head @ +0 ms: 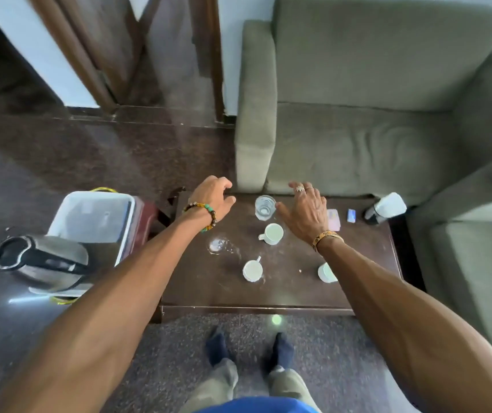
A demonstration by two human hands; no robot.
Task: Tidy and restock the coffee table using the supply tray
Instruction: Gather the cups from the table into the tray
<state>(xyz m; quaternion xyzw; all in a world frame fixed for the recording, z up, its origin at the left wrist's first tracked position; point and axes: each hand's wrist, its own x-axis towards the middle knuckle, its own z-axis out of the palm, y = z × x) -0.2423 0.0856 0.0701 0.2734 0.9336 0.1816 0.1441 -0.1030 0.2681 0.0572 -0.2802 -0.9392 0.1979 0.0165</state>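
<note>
Both my arms reach over a dark wooden coffee table (292, 290). My left hand (213, 196) hovers near its far left corner, fingers loosely curled, holding nothing. My right hand (306, 210) is spread flat just right of a clear drinking glass (265, 206), not gripping it. A second glass (219, 244) stands under my left wrist. White cups sit at the centre (272, 233), the front centre (252, 270) and the front right (326, 272). A white plastic tray (95, 217) rests on a red stool to the left, with a steel kettle (42, 262) on it.
Small sachets (334, 219) (351, 216) and a white-capped dark bottle (385, 208) lie on the table's far right. A grey-green sofa (373, 138) borders the table behind and to the right. My socked feet (249, 347) stand on carpet at the front edge.
</note>
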